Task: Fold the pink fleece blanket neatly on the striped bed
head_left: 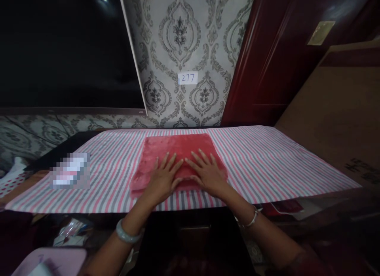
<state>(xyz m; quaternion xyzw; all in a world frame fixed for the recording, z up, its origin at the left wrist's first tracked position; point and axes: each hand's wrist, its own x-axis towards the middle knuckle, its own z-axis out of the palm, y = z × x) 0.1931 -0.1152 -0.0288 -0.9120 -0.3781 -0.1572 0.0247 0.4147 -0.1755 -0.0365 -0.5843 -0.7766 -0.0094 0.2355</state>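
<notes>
A folded red plush cloth (pixel 181 143) lies flat in the middle of a striped tablecloth (pixel 255 161) of pink, grey and white. My left hand (pixel 164 177) rests palm down on the left half of the cloth, fingers spread. On its right half lies my right hand (pixel 208 174), also flat with the fingers apart. The two thumbs nearly meet near the front edge. Both palms cover part of the folded cloth's near side. Neither hand grips anything.
On the left of the tablecloth is a pixelated patch (pixel 70 171). Behind stand a patterned wall with a "277" label (pixel 188 78), a large dark screen (pixel 65 50) and a dark red door (pixel 267 62). A cardboard box (pixel 341 109) stands at the right.
</notes>
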